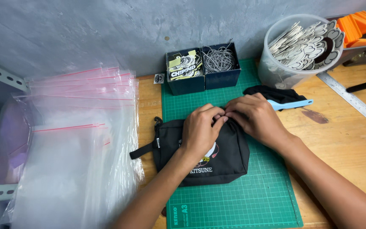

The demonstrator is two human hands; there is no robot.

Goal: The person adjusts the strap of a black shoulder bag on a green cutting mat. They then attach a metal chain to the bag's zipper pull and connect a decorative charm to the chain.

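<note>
A black fabric pouch (229, 163) with a printed emblem and a side strap lies on the green cutting mat (250, 199). My left hand (201, 129) rests on top of the pouch, its fingers pinched at the pouch's upper edge. My right hand (257, 118) meets it there from the right, fingertips touching the same spot. What they pinch is too small to make out.
A stack of clear zip bags (77, 140) lies at the left. Two dark blue boxes hold stickers (184, 68) and ball chains (219, 59). A plastic tub of cut-out tags (303, 48), a light blue tool (293, 104), black cloth (272, 93) and a metal ruler (352, 99) sit at the right.
</note>
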